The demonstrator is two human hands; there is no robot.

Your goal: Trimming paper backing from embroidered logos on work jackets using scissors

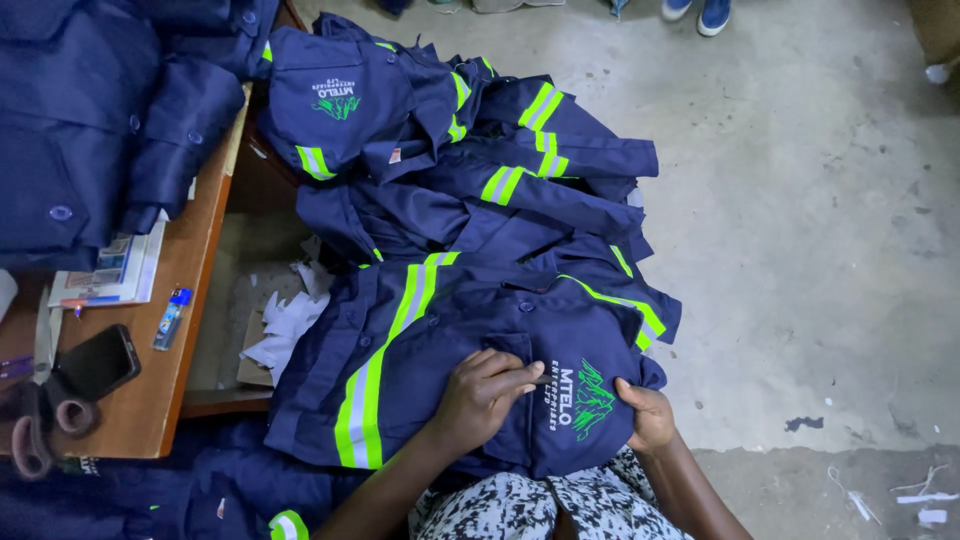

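Fingers (515, 375) of the left hand (485, 395) are bent and press down on a dark blue work jacket (480, 330), pinching the cloth just beside a green stitched picture (592, 400) on the pocket. Next to it, the right hand (645, 415) grips the edge of the same jacket, with its fingers curled under the cloth. The jacket lies on the person's lap, over black and white spotted cloth (540, 505). Bright yellow-green and grey stripes (385, 360) run down the jacket.

Behind it, more blue jackets (450, 150) with the same stripes lie in a pile on the floor. One of them shows a green picture (338, 104) on its back.

To the left stands a brown wooden table (190, 300). On it lie a black phone (97, 362), a small blue lighter (172, 317), a flat printed paper (110, 272) and big scissors (35, 425) with dark handles. More dark blue clothes (90, 110) with buttons sit at the far end of the table. White paper scraps (285, 325) lie under the table edge.

A grey concrete floor (800, 220) is rough and marked. Blue shoes (700, 12) of another person show at the top edge. Small white bits (920, 500) lie on the floor at the lower right.
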